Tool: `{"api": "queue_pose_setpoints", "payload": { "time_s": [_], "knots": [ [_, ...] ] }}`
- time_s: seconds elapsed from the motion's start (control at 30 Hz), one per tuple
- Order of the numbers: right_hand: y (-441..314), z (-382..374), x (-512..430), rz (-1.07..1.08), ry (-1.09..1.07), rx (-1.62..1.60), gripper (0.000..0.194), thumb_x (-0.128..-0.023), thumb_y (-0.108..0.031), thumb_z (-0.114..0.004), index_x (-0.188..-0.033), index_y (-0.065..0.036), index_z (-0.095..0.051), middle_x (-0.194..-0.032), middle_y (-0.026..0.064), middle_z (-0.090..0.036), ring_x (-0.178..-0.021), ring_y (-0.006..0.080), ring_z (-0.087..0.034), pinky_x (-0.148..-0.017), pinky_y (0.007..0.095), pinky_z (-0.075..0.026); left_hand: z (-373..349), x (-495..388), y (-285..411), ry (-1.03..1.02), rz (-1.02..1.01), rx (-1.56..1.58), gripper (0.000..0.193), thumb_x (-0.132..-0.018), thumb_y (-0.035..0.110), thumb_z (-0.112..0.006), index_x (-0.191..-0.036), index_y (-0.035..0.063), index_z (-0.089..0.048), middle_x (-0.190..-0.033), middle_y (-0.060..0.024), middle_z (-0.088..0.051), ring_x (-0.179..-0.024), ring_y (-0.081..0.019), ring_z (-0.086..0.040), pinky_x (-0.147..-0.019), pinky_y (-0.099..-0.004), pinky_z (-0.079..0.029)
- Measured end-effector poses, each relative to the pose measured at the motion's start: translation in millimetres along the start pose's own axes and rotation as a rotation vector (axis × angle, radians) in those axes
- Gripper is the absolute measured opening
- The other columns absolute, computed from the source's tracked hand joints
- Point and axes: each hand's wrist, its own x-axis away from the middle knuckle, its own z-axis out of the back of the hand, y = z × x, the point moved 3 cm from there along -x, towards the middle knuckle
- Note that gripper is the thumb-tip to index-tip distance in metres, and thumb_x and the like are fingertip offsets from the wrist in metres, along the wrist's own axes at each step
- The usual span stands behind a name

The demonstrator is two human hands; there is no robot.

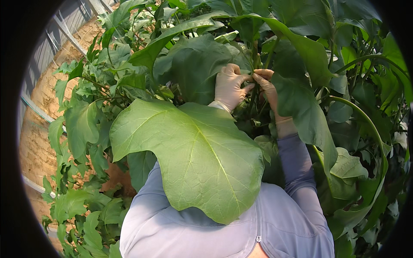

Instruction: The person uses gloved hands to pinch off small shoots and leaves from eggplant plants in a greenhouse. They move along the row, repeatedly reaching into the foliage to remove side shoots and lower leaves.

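Both my hands wear thin pale gloves and meet at a slim green stem (pixel 255 58) of a broad-leaved plant that looks like eggplant. My left hand (pixel 231 85) comes in from the left, its fingers curled and its fingertips at the stem. From the right, my right hand (pixel 267 84) pinches the same spot between thumb and forefinger. What exactly lies between the fingertips is too small to make out. A large lobed leaf (pixel 200 151) hides my left forearm, and another drooping leaf (pixel 298 106) covers part of my right hand and wrist.
Dense foliage (pixel 355 80) surrounds my hands on every side. A curved leaf stalk (pixel 361 113) arches at the right. Along the left run sandy soil (pixel 42 145), a pale hose or pipe (pixel 37 109), metal struts (pixel 69 34) and sheeting (pixel 40 58).
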Motion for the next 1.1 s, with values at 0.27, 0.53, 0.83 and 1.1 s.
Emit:
{"api": "queue_pose_setpoints", "payload": {
  "time_s": [0.27,0.53,0.83,1.1],
  "knots": [
    [4.2,0.9,-4.1,0.011,-0.006,0.014,0.02,-0.085,-0.018,-0.069,-0.101,-0.006,-0.067,-0.081,-0.0004,-0.064,-0.062,0.0057,-0.053,-0.049,0.02,-0.042,-20.4,15.9,-5.1,0.162,-0.388,-0.153,0.03,-0.06,0.01,-0.073,-0.087,0.0203,-0.067,-0.083,-0.0017,-0.045,-0.071,-0.0212,-0.05,-0.057,-0.0358,-0.04],
    [26.1,-0.2,-19.8,-0.343,-0.042,-0.505,0.024,-0.086,-0.019,-0.068,-0.105,-0.005,-0.062,-0.078,-0.0006,-0.061,-0.063,0.0066,-0.052,-0.052,0.0222,-0.041,-35.6,18.8,-23.0,0.041,-0.677,-0.354,0.026,-0.069,0.021,-0.064,-0.095,0.0226,-0.065,-0.103,-0.0001,-0.048,-0.085,-0.0178,-0.053,-0.069,-0.0332,-0.043],
    [74.9,43.4,-39.1,-0.356,0.267,-0.676,0.022,-0.089,-0.015,-0.062,-0.106,-0.002,-0.061,-0.082,0.0027,-0.063,-0.069,0.0096,-0.055,-0.063,0.0272,-0.046,42.8,118.7,43.0,-0.401,0.063,0.42,0.044,-0.09,0.015,-0.055,-0.132,0.0036,-0.046,-0.114,-0.0092,-0.062,-0.098,-0.022,-0.062,-0.085,-0.0325,-0.049],
    [59.1,-34.9,96.1,-0.083,-0.013,-0.002,0.017,-0.094,-0.008,-0.056,-0.109,-0.002,-0.059,-0.095,0.0021,-0.061,-0.079,0.0076,-0.055,-0.073,0.0233,-0.046,210.6,163.0,-17.5,-0.524,0.475,0.742,0.027,-0.095,0.012,-0.053,-0.117,-0.002,-0.057,-0.105,-0.01,-0.066,-0.1,-0.0172,-0.062,-0.09,-0.0309,-0.048]
  ]
}}
